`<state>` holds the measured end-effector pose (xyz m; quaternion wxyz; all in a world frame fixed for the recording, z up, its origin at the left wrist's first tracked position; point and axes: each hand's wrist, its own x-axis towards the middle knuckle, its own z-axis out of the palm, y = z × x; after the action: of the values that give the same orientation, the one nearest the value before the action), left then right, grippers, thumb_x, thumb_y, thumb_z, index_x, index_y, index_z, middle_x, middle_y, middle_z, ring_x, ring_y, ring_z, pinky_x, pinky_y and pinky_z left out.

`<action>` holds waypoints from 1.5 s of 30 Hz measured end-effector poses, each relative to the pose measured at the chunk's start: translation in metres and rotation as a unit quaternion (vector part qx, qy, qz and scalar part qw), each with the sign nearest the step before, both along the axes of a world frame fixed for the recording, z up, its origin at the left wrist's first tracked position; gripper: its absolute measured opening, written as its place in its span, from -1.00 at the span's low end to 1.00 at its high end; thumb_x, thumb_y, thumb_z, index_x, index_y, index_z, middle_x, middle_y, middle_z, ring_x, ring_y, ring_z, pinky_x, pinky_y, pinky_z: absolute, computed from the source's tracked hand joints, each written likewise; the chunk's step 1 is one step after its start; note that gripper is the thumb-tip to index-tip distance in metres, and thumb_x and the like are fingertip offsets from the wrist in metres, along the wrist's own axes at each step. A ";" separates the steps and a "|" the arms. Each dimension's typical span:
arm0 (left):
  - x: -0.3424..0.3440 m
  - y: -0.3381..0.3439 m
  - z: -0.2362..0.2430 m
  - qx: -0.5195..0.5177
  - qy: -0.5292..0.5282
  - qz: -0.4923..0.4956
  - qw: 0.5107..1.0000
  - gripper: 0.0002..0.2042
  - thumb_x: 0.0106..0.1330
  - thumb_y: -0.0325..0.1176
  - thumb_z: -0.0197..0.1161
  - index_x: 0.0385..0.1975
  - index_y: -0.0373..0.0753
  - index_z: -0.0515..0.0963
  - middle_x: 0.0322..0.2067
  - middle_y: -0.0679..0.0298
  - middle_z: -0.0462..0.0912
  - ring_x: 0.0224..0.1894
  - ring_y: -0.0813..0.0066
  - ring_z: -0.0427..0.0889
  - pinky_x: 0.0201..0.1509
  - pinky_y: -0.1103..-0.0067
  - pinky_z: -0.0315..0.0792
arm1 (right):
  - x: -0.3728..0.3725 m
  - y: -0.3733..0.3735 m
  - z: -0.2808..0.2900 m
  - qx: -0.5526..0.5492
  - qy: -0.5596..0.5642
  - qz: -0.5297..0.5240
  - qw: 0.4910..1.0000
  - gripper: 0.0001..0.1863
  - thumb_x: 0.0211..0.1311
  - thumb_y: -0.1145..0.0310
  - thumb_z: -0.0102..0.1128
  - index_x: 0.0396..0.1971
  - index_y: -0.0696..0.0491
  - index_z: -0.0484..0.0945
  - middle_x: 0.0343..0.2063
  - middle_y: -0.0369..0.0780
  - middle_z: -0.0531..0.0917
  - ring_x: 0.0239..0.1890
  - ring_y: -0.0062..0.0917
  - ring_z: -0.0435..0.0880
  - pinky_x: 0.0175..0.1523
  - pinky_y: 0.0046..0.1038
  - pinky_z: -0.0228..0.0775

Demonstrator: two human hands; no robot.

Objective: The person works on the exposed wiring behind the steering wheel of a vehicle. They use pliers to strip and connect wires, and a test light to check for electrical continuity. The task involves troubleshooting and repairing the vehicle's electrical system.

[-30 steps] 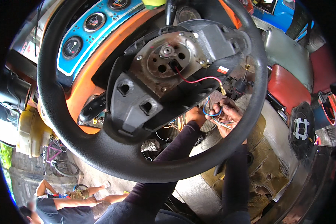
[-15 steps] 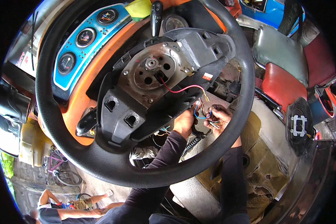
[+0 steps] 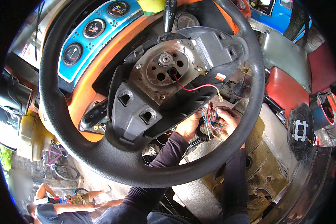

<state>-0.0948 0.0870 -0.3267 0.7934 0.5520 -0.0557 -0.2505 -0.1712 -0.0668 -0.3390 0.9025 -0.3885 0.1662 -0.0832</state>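
Note:
Below the black hub housing (image 3: 134,112) of a steering wheel, my right hand (image 3: 227,121) grips a bundle of thin multicoloured wires (image 3: 211,118), with fingers curled among them. My left hand (image 3: 190,125) is beside the bundle to the left, fingers bent and partly hidden; what they hold is unclear. The steering wheel (image 3: 168,177) crosses over both forearms. A red wire (image 3: 194,88) runs from the exposed metal hub plate (image 3: 149,82) to a loose connector (image 3: 220,98) just above my hands.
A gauge panel (image 3: 67,72), a stalk switch (image 3: 168,16) and another stalk (image 3: 95,115) surround the hub. Red (image 3: 283,86) and grey seats (image 3: 287,59) are at right, with a loose black plate (image 3: 300,130). Outside at lower left are a person (image 3: 67,209) and a bicycle (image 3: 59,166).
My left hand has shifted lower left and now shows more of its back below the housing. The wires have gathered more upright between my hands. The whole view has shifted slightly.

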 end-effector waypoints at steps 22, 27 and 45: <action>-0.016 -0.006 0.031 0.006 0.038 -0.007 0.999 -0.86 0.32 -0.54 0.25 -0.17 -0.37 0.66 -0.32 0.25 0.73 -0.39 0.50 0.67 -0.25 0.58 0.58 | -0.002 0.007 0.010 0.007 -0.028 -0.020 0.999 -0.83 0.26 0.47 0.30 -0.18 0.18 0.63 -0.39 -0.23 0.71 -0.42 -0.59 0.66 -0.32 -0.56 0.60; -0.010 0.005 0.018 0.049 0.007 -0.012 0.999 -0.86 0.30 -0.57 0.22 -0.20 -0.37 0.66 -0.30 0.25 0.73 -0.36 0.50 0.67 -0.24 0.58 0.56 | 0.001 0.012 0.007 -0.017 -0.047 -0.027 0.998 -0.86 0.25 0.47 0.29 -0.23 0.18 0.61 -0.40 -0.23 0.70 -0.43 -0.59 0.64 -0.31 -0.54 0.60; -0.113 0.100 0.061 0.382 -0.121 -0.095 0.911 -0.79 0.33 -0.43 0.08 -0.10 -0.33 0.49 -0.51 0.28 0.50 -0.58 0.60 0.46 -0.52 0.63 0.33 | -0.003 0.013 0.011 0.132 -0.146 -0.025 0.980 -0.89 0.30 0.42 0.25 -0.35 0.15 0.56 -0.47 -0.23 0.61 -0.45 -0.49 0.63 -0.33 -0.25 0.69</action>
<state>-0.2074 0.1871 -0.2653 0.4814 0.8311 -0.1037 -0.2584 -0.1742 -0.0537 -0.3282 0.9579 -0.2457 0.0515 -0.1396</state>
